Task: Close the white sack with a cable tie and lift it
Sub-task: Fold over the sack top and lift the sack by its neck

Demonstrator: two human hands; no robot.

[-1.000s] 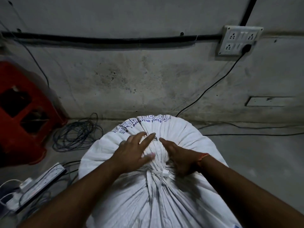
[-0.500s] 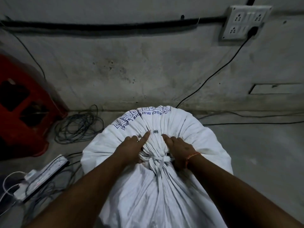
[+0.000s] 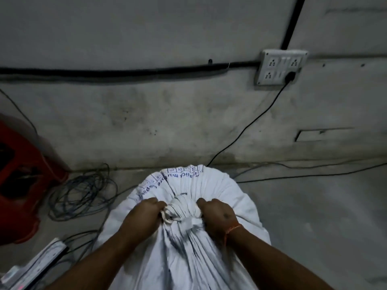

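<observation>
Both hands have the gathered neck of the white sack (image 3: 219,191) between them. The left hand (image 3: 142,216) has its fingers curled into the bunched cloth on one side, and the right hand (image 3: 217,214) does the same on the other, knuckles up, an orange thread (image 3: 232,230) round its wrist. Neither hand is slack; each is bunched tight on fabric.

Between the two sets of fingers sits the cable tie (image 3: 170,216), a pale loop cinched round the neck, with what looks like its little square head just beside the right fingers. The picture is smeared there, so I cannot say how tight it is pulled.

I judge the lift to be the step in hand. To do it well, both grips should stay close against the tie, so the load comes on the cinched neck and not on loose pleats that could slide. Pull straight up with even effort from both hands, and watch that the tie does not creep toward the sack's mouth.

The sack is woven and white, its pleats fanning out beyond the fingers into a ruffled mouth with blue print (image 3: 165,178) along the edge. Below the fingers its body hangs full and creased, standing on the floor near the wall.
</observation>
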